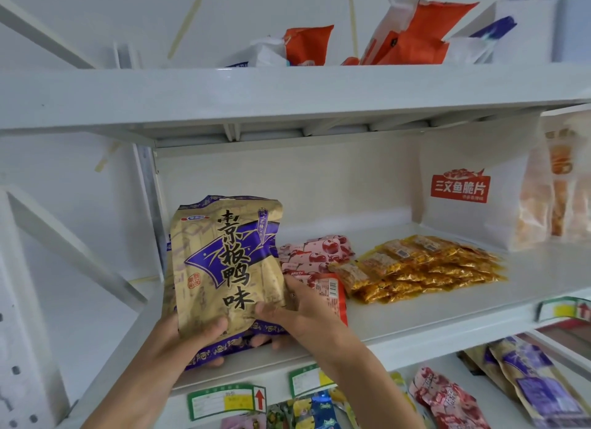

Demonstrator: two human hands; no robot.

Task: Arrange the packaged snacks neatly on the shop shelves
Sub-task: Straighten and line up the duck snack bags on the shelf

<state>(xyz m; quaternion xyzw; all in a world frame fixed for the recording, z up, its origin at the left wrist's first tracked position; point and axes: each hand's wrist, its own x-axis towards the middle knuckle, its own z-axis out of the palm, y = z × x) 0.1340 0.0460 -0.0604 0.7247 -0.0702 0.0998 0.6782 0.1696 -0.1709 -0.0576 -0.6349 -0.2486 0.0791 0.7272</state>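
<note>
— The fingers, first?

— The left hand [195,336] has its thumb curled over the lower front of the gold-and-purple snack bag [224,265], with the other fingers [217,361] tucked beneath its bottom edge. The right hand [303,313] pinches the bag's lower right corner, thumb in front. The bag stands upright between them, at the left end of the middle shelf [431,313].

— And right of the fingers?

— Just behind the right hand's knuckles lie red-and-white packets [316,252]; further right, a heap of small orange sachets [425,265], then a white bag with a red label [460,204] standing upright.

— How far along?

— Seemingly midway: this bag isn't set down yet, the two heaps look loose, the top-shelf orange bags [412,35] lean crookedly, and the packets on the lower shelf [447,400] lie jumbled.

— Anything unclear?

— Whether the bag's base touches the shelf is hidden by the hands. The far-right packs [566,188] are blurred and cut off.
</note>
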